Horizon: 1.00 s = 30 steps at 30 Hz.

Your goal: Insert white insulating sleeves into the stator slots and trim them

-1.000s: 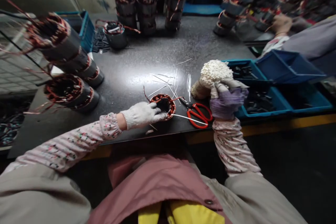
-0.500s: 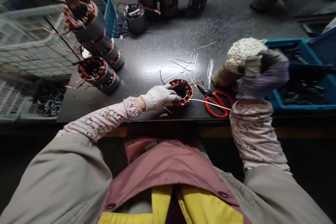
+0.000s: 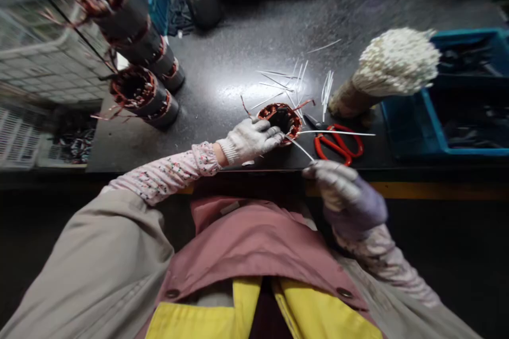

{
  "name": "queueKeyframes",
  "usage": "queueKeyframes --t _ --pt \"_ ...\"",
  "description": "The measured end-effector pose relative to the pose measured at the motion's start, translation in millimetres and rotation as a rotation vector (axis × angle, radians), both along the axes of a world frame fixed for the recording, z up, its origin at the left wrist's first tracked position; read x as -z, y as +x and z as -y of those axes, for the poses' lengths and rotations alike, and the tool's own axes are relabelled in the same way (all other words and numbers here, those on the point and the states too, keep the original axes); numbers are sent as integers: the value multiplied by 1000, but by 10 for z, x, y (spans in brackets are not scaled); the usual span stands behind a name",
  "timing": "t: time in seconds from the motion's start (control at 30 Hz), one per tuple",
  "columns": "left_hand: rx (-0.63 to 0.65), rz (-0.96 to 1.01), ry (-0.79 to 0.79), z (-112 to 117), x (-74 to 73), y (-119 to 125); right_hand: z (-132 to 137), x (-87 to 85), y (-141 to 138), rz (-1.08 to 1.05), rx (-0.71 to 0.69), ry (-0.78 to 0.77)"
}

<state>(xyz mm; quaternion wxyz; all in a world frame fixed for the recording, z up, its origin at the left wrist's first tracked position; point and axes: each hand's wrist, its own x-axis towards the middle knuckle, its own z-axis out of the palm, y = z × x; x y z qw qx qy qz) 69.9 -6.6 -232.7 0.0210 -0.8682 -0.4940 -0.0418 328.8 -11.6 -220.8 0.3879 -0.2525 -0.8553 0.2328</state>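
Note:
My left hand (image 3: 250, 141), in a white knit glove, grips the near side of a small copper-wound motor stator (image 3: 280, 122) lying on the dark bench. My right hand (image 3: 338, 189), in a white glove with a purple cuff, is at the bench's near edge, pinching a thin white strip (image 3: 301, 148) whose tip reaches the stator. Red-handled scissors (image 3: 338, 143) lie just beyond that hand. Loose white strips (image 3: 288, 82) are scattered behind the stator. To the right, a large bundle of white strips (image 3: 393, 62) rests in a tan wrapping.
Two large wound stators (image 3: 139, 47) lie stacked at the left, with a smaller one (image 3: 143, 96) beside them. A wire basket (image 3: 35, 47) stands beyond the bench's left side. A blue crate (image 3: 465, 92) holds dark parts at the right. Another stator (image 3: 202, 0) stands at the far side.
My right hand has let go of the white bundle and moved down to the bench's near edge, with a strip in its fingers. The view has tilted down and the bundle now rests on the bench.

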Motion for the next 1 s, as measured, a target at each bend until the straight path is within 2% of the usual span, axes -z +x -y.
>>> queueKeyframes --t 0.1,0.17,0.4,0.57,0.67,0.73,0.8,0.87,1.0 --pt "-13 35 16 -35 20 -10 245 285 24 -78 -149 79" --pt "-13 52 -25 -92 23 -6 324 393 26 -110 -147 26" --pt "-48 121 -73 -197 36 6 401 476 -7 -139 -187 -150" --pt "-80 236 -112 -174 63 -8 207 603 -199 -188 -173 -219" --pt "-182 382 -104 -113 105 10 -20 703 -439 -247 -61 -160" --pt "-276 503 -56 -59 161 31 -137 745 -589 -311 33 -214" --pt "-320 610 0 -19 231 49 -183 747 -677 -377 106 -353" --pt "-269 673 41 -8 298 62 -164 696 -686 -392 162 -437" --pt "-107 722 147 -46 382 70 -77 472 -591 -305 167 -352"
